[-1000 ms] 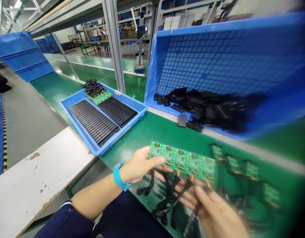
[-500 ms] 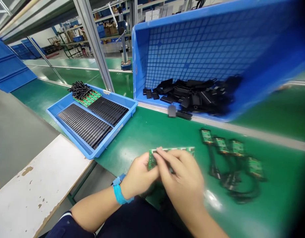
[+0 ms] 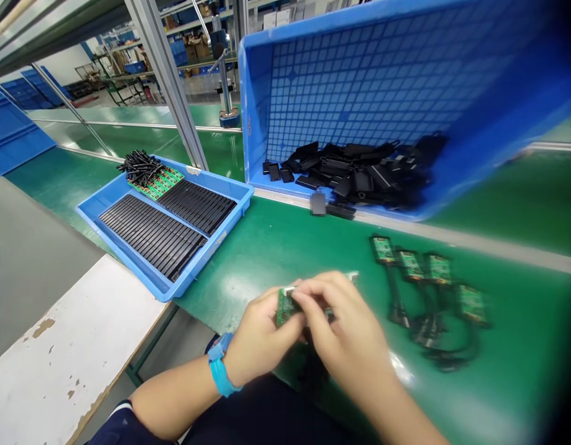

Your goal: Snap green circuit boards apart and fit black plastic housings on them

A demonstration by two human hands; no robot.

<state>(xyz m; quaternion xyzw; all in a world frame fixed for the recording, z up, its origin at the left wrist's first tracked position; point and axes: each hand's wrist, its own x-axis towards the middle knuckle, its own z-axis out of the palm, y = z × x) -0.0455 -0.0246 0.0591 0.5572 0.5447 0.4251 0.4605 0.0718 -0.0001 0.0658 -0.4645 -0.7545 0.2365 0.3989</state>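
L hand [image 3: 262, 334] pinches board [image 3: 282, 309], R hand [image 3: 348, 324] over it, above counter's [image 3: 267, 247] near edge; board's long axis approx. L–R.
Tray [image 3: 206, 254] at L, apart from hands; L thumb + fingers grip board's L end; R fingertips bunched at same end, so both abt equally near; 4 cabled boards [image 3: 439, 269] beyond R hand, toward counter's R side. Board's middle hidden by R hand; pale bit past R knuckles prob. its far end. Can't tell what R fingertips pinch, if anything; cabled boards blurred.

cyan wristband [image 3: 224, 376], white-trimmed navy sleeve [image 3: 116, 428]
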